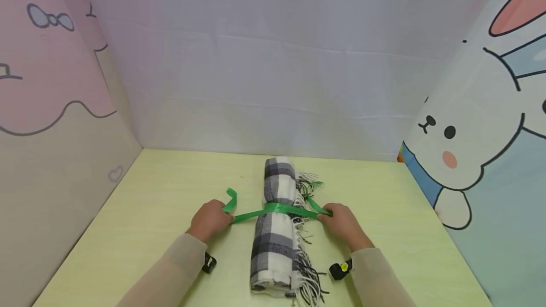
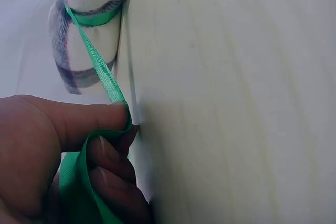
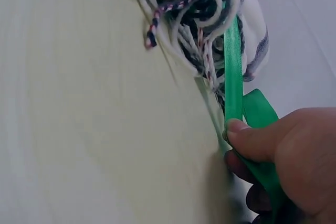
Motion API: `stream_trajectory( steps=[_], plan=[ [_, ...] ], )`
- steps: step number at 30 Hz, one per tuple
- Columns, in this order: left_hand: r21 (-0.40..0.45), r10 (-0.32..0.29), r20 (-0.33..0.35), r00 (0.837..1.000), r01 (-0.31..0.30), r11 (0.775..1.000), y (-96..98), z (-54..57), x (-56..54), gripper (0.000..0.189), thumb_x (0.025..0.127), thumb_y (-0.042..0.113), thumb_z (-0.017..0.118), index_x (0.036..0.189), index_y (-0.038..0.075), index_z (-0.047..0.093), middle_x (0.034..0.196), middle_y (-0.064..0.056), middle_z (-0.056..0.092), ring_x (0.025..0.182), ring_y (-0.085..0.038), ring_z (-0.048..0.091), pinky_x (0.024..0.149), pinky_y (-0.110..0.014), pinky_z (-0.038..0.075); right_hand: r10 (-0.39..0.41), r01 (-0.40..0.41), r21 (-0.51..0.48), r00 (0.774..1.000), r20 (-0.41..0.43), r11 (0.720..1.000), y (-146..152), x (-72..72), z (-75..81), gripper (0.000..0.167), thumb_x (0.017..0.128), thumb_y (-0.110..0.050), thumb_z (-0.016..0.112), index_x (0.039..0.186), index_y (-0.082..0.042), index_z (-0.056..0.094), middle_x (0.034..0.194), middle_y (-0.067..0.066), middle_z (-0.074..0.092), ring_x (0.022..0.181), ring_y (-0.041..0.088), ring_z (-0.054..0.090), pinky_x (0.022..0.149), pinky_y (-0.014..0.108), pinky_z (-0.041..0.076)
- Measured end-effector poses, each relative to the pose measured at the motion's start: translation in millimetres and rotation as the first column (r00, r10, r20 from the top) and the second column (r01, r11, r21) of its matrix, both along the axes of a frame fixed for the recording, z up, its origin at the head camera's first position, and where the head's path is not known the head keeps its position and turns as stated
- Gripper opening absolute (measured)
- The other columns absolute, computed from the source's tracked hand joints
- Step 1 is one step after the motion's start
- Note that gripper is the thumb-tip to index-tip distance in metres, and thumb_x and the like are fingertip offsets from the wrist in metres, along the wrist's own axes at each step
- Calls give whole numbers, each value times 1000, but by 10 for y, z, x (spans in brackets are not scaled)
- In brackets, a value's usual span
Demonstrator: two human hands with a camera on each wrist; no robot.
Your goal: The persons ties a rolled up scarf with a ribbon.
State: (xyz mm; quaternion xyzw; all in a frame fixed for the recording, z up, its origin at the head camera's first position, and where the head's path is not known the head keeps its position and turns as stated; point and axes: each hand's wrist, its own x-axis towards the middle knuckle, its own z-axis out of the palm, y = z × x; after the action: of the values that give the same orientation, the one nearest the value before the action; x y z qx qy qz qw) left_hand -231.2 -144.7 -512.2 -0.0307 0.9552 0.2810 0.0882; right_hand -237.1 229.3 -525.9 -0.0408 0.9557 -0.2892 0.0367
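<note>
A rolled plaid scarf, white and dark grey with a fringe along its right side, lies lengthwise on the table. Around its upper middle runs a green ribbon, drawing the roll in a little there. My left hand pinches one end of the ribbon between thumb and fingers, left of the roll. On the other side, my right hand pinches the other end. Both ribbon lengths stretch straight from the scarf to the hands. In the left wrist view, loose ribbon hangs past the curled fingers.
The pale yellow table meets a white backdrop behind the scarf. Side panels with cartoon drawings stand at left and right, including a rabbit. A dark wrist device sits at the right sleeve, another at the left.
</note>
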Motion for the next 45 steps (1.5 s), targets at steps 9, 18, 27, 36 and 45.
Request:
stream_trajectory(
  steps=[9,18,27,36,45],
  plan=[
    [78,-80,-2,997,80,994,-52,-40,-33,30,94,20,72,69,12,57,64,1,44,58,-16,43,57,-30,36,54,-52,-47,998,23,998,17,31,-10,24,99,-22,71,79,-15,60,68,1,48,61,17,42,61,35,35],
    [279,-152,-5,988,147,949,-276,-61,-48,26,105,19,61,81,9,58,68,-2,49,60,-16,42,60,-32,37,18,-3,-242,998,60,970,210,33,30,26,109,-26,55,99,-10,73,86,0,65,78,18,58,73,38,48],
    [340,56,15,998,-58,939,-654,-50,-71,24,108,21,52,101,2,65,89,-7,65,74,-21,51,64,-33,42,-203,249,-534,968,145,808,450,75,115,44,113,-32,46,132,2,64,109,12,68,100,24,65,82,34,57],
    [500,135,2,991,-118,858,-1134,-54,16,36,109,24,55,127,-7,63,110,-13,70,93,-20,63,77,-30,53,-211,342,-814,939,273,470,754,202,192,52,111,-35,47,146,3,51,106,7,72,98,15,71,91,29,57],
    [816,310,201,929,-334,472,-1574,-204,82,45,111,21,51,145,-7,46,101,6,73,84,-8,66,77,-24,57,-160,409,-905,907,390,116,951,263,201,27,111,-27,47,117,-14,70,96,6,73,98,17,72,97,33,55]
  ],
)
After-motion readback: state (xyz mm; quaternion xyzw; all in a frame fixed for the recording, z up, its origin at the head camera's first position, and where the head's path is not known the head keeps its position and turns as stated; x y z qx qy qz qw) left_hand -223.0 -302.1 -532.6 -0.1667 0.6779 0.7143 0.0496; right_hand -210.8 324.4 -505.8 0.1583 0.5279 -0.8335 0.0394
